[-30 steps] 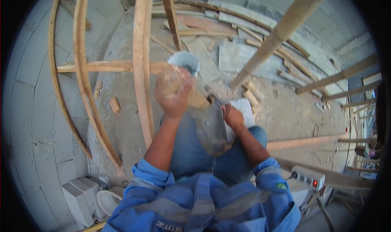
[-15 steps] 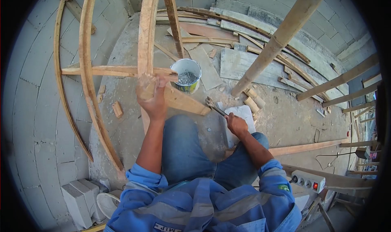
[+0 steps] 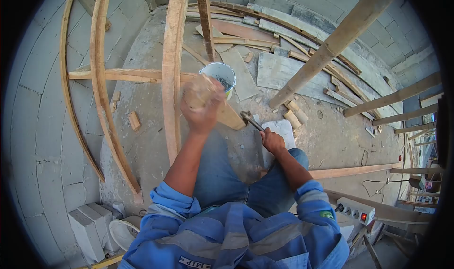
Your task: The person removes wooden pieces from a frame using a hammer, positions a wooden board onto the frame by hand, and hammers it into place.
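Note:
My left hand (image 3: 204, 110), smeared by motion, is wrapped around a short wooden board (image 3: 230, 117) in front of the bucket (image 3: 218, 70). One end of the board points down to the right, close to the hammer head. In my right hand (image 3: 273, 141) is the handle of a claw hammer (image 3: 254, 122), its metal head tilted up and left. Whether the head touches the board I cannot tell. Nails showed in the bucket earlier; now they are mostly hidden. A horizontal wooden batten (image 3: 127, 74) runs behind my left hand.
An upright timber (image 3: 172, 70) stands just left of my left hand. Leaning battens (image 3: 99, 70) line the block wall. A slanting pole (image 3: 326, 51) rises at right, near stacked planks (image 3: 288, 73). A power strip (image 3: 355, 210) sits beside my right elbow.
My left hand has shifted right with the board, away from the upright timber. The hammer head has turned slightly in my right hand, which stays near the same place.

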Available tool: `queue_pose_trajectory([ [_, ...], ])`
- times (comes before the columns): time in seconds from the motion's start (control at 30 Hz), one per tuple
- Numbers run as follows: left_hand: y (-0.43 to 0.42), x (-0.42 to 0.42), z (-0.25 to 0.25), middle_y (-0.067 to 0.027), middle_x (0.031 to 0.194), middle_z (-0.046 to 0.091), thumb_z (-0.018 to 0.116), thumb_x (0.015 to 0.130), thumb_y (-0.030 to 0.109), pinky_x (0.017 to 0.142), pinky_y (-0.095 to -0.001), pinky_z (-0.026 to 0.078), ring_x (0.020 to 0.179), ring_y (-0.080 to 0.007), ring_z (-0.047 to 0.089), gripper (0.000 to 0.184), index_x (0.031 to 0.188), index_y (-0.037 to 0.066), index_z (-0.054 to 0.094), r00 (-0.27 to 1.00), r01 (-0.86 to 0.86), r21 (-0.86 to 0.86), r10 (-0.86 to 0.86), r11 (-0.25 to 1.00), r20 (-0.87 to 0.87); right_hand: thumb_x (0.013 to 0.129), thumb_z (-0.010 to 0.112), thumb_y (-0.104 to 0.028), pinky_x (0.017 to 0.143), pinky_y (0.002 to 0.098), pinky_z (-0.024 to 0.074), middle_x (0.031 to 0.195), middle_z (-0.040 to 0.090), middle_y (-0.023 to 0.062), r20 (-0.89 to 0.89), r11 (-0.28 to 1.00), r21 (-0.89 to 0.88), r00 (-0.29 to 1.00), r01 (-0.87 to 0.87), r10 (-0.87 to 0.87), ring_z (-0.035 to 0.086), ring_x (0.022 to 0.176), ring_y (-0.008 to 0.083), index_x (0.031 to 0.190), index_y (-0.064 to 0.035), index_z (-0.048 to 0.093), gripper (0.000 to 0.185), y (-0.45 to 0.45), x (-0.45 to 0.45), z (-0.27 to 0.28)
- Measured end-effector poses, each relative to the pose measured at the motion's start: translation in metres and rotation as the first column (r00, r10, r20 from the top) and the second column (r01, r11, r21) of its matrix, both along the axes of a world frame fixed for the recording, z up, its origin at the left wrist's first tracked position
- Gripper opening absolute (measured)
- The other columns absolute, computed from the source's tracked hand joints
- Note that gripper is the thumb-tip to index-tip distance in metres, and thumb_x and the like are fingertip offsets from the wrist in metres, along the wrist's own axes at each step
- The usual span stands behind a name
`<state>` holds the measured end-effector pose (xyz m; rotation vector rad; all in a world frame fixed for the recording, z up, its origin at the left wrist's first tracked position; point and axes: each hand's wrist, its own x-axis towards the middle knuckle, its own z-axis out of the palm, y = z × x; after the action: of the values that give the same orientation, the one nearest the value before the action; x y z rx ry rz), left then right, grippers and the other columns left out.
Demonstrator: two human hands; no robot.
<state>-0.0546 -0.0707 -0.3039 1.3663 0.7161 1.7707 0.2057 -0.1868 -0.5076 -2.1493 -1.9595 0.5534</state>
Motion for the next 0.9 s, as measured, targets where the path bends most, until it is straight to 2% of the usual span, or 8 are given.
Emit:
queue_pose_trajectory([
  [0.07,-0.004,0.01,0.004,-0.0093,0.091,0.069,0.084,0.085,0.026,0.08,-0.0345,0.054,0.085,-0.0191,0.067,0.04,0.105,-0.002,0.065,1.0,0.002,0.044,-0.002,0.999,-0.001,0.104,0.047,-0.045,0.065,0.0538,0.0534,0.084,0.068,0.027,0.136,0.988,-0.096,0.985,0.12,-0.106,0.067,0.076,0.0473,0.102,-0.0016,0.056,0.045,0.015,0.001,-0.019],
  [0.3,-0.002,0.017,0.0,-0.0095,0.091,0.07,0.084,0.085,0.029,0.078,-0.0345,0.054,0.084,-0.019,0.067,0.039,0.102,-0.001,0.067,1.0,-0.009,0.012,0.009,1.0,-0.023,0.1,0.056,-0.027,0.062,0.0533,0.0502,0.077,0.064,0.0244,-0.41,0.928,0.335,0.912,0.162,-0.011,0.064,0.071,0.0477,0.104,-0.0011,0.056,0.026,0.0,-0.019,0.102],
  [0.43,-0.005,0.011,-0.001,-0.0111,0.091,0.07,0.083,0.085,0.031,0.079,-0.0348,0.055,0.085,-0.0203,0.068,0.04,0.102,-0.002,0.067,0.999,-0.002,0.022,0.003,1.0,-0.04,0.098,0.059,-0.022,0.06,0.0513,0.0503,0.079,0.064,0.0241,-0.216,0.803,0.585,0.935,-0.108,0.283,0.064,0.071,0.0462,0.104,-0.0022,0.054,0.022,-0.008,-0.006,0.011],
  [0.47,-0.008,0.01,-0.004,-0.0102,0.093,0.07,0.084,0.084,0.026,0.077,-0.0328,0.055,0.084,-0.0181,0.067,0.039,0.104,-0.001,0.065,1.0,0.023,0.034,-0.023,0.999,-0.019,0.101,0.057,-0.032,0.06,0.0517,0.052,0.079,0.066,0.0236,-0.208,0.956,0.287,0.97,-0.06,0.123,0.066,0.071,0.045,0.102,-0.0026,0.054,0.029,-0.01,0.004,0.008],
  [0.5,-0.008,0.01,-0.009,-0.0093,0.094,0.07,0.086,0.083,0.022,0.076,-0.0307,0.055,0.084,-0.016,0.067,0.04,0.107,-0.001,0.064,0.999,0.051,0.05,-0.051,0.997,0.007,0.103,0.05,-0.043,0.06,0.0513,0.0539,0.077,0.068,0.0223,0.09,0.992,-0.123,0.995,-0.021,0.032,0.067,0.069,0.0437,0.099,-0.0025,0.055,0.041,-0.003,0.014,0.001],
  [0.67,-0.021,0.0,-0.022,-0.0091,0.096,0.07,0.088,0.081,0.022,0.077,-0.0293,0.056,0.085,-0.015,0.067,0.049,0.114,-0.002,0.06,0.997,0.006,0.14,0.004,0.99,-0.072,0.104,0.046,-0.048,0.057,0.0494,0.0531,0.073,0.067,0.0205,0.164,0.998,0.068,0.986,0.002,-0.013,0.067,0.066,0.0418,0.094,-0.0035,0.057,0.047,0.011,0.023,0.029],
  [0.8,-0.017,0.007,-0.015,-0.0096,0.096,0.07,0.088,0.081,0.025,0.076,-0.0289,0.055,0.085,-0.0154,0.067,0.05,0.113,-0.002,0.061,0.999,0.041,0.061,-0.041,0.997,0.006,0.101,0.057,-0.034,0.06,0.0513,0.0491,0.074,0.064,0.0199,-0.269,0.896,0.441,0.959,0.046,0.083,0.064,0.069,0.0439,0.096,-0.0032,0.058,0.031,0.004,-0.012,0.111],
  [0.9,-0.014,0.006,-0.015,-0.0096,0.097,0.07,0.088,0.081,0.024,0.075,-0.0283,0.055,0.085,-0.0149,0.067,0.047,0.111,-0.002,0.062,1.0,0.017,0.099,-0.016,0.995,-0.01,0.1,0.058,-0.032,0.062,0.0513,0.0489,0.077,0.064,0.0187,-0.29,0.809,0.585,0.919,-0.051,0.268,0.064,0.069,0.0444,0.1,-0.003,0.058,0.029,-0.006,-0.02,0.078],
])
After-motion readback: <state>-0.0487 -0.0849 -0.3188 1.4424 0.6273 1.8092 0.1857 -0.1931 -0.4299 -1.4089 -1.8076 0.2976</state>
